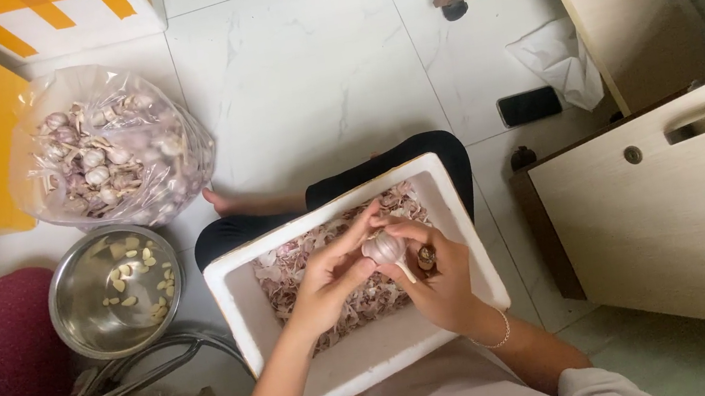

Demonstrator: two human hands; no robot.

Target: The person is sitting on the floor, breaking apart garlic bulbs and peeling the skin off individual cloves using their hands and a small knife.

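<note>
Soft, even indoor light, sharp view

Pale floor (306, 74) tiles glow without harsh glare; the steel bowl (75, 305) shows gentle sheen, shadows stay faint, and straight edges bend slightly toward the frame's corners.

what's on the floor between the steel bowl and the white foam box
Nothing: in the head view, only bare white floor tile separates the steel bowl from the foam box.

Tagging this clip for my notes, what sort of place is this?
Probably a home floor: pale marble-look tiles, a wooden cabinet, and a phone lying on the floor.
</note>
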